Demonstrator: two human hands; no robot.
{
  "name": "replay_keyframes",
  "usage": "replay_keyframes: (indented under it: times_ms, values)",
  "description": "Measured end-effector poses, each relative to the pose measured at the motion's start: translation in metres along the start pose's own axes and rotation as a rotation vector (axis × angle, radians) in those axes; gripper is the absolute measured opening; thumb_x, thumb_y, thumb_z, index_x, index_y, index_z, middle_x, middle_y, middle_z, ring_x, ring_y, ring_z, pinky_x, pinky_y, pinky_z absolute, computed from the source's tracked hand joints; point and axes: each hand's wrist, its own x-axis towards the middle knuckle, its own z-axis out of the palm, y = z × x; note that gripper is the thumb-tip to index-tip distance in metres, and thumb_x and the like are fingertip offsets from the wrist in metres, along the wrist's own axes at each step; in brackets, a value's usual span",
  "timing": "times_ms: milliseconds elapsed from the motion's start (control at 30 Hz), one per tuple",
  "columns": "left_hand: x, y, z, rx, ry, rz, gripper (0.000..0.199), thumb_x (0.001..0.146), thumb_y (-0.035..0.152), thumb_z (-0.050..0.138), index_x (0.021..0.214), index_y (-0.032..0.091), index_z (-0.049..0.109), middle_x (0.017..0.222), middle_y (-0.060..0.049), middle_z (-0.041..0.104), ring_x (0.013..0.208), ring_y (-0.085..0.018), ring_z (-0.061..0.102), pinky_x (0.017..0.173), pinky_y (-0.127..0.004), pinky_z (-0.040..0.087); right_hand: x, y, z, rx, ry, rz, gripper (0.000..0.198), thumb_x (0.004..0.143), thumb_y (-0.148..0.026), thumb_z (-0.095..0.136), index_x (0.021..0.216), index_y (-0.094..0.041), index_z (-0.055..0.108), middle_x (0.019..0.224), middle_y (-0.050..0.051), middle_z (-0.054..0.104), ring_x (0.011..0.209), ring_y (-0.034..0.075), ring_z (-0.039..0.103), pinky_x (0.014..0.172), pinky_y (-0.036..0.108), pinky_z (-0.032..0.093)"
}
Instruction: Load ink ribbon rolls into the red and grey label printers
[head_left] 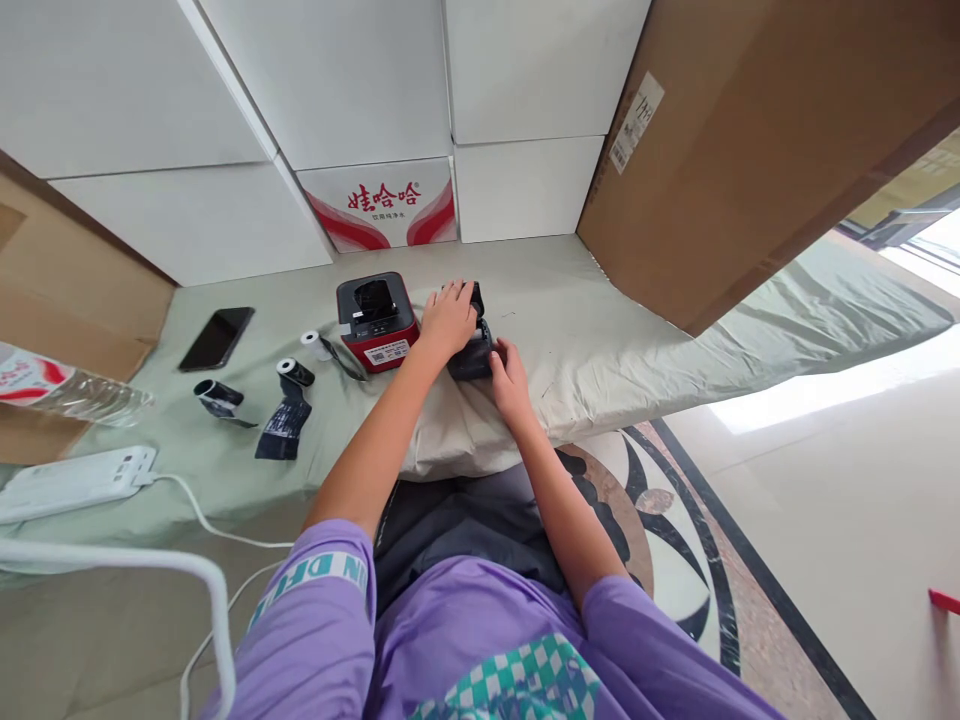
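Note:
A small black portable receipt printer (473, 358) sits on the cloth-covered surface in front of me with its lid raised. My left hand (450, 322) lies over the raised lid, its fingers gripping it and partly hiding it. My right hand (510, 382) holds the printer's right side, thumb and fingers against the casing. Whether a paper roll is inside cannot be made out. To the left stands a red and black boxy device (378, 322) with a QR label. Beside it are a small white-ended roll (310, 340) with a dark strip, a partly unrolled black paper roll (289, 405) and another dark roll (219, 392).
A phone (217, 338), a plastic water bottle (82, 393) and a white power strip (79, 482) with cable lie on the left. White cartons (375, 205) line the back. A large brown carton (712, 150) stands at right. A white tube (112, 553) crosses the lower left.

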Motion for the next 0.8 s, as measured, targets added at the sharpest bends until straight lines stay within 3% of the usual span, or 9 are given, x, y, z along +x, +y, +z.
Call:
replay_keyframes:
  times_ms: [167, 267, 400, 533, 800]
  values:
    - [-0.027, 0.01, -0.012, 0.033, 0.06, 0.03, 0.051, 0.105, 0.023, 0.029, 0.147, 0.014, 0.057, 0.143, -0.017, 0.066, 0.134, -0.029, 0.059, 0.124, -0.051, 0.027, -0.001, 0.0, 0.0, 0.009, 0.024, 0.011, 0.06, 0.098, -0.062, 0.046, 0.137, -0.018, 0.054, 0.141, 0.018, 0.062, 0.133, 0.028, 0.059, 0.119, 0.048, 0.043]
    - [-0.046, 0.011, -0.018, 0.062, -0.01, 0.065, 0.051, 0.106, 0.024, 0.028, 0.145, 0.014, 0.059, 0.12, -0.016, 0.077, 0.117, -0.029, 0.07, 0.119, -0.048, 0.034, -0.001, 0.0, 0.0, 0.012, 0.027, 0.008, 0.058, 0.098, -0.06, 0.047, 0.136, -0.018, 0.055, 0.141, 0.019, 0.062, 0.133, 0.028, 0.059, 0.12, 0.049, 0.042]
    - [-0.052, 0.007, -0.02, 0.089, -0.089, 0.071, 0.051, 0.105, 0.024, 0.03, 0.145, 0.014, 0.06, 0.116, -0.015, 0.079, 0.111, -0.03, 0.072, 0.109, -0.044, 0.044, -0.001, -0.001, -0.002, 0.034, 0.025, 0.016, 0.054, 0.099, -0.058, 0.048, 0.136, -0.018, 0.055, 0.14, 0.018, 0.063, 0.134, 0.028, 0.058, 0.12, 0.05, 0.042]
    - [-0.049, 0.01, -0.02, 0.136, -0.117, 0.066, 0.047, 0.101, 0.02, 0.034, 0.137, 0.012, 0.064, 0.11, -0.017, 0.079, 0.109, -0.031, 0.072, 0.106, -0.044, 0.045, -0.003, -0.003, -0.003, 0.045, 0.028, 0.02, 0.055, 0.1, -0.057, 0.045, 0.136, -0.017, 0.054, 0.141, 0.019, 0.063, 0.134, 0.027, 0.058, 0.12, 0.048, 0.042]
    - [-0.059, 0.031, -0.002, 0.128, -0.038, -0.048, 0.038, 0.098, 0.022, 0.038, 0.12, 0.008, 0.066, 0.108, -0.022, 0.077, 0.107, -0.035, 0.072, 0.1, -0.045, 0.047, -0.009, -0.002, -0.005, 0.089, 0.061, 0.02, 0.054, 0.1, -0.061, 0.045, 0.134, -0.02, 0.055, 0.138, 0.015, 0.065, 0.131, 0.025, 0.061, 0.118, 0.045, 0.044]
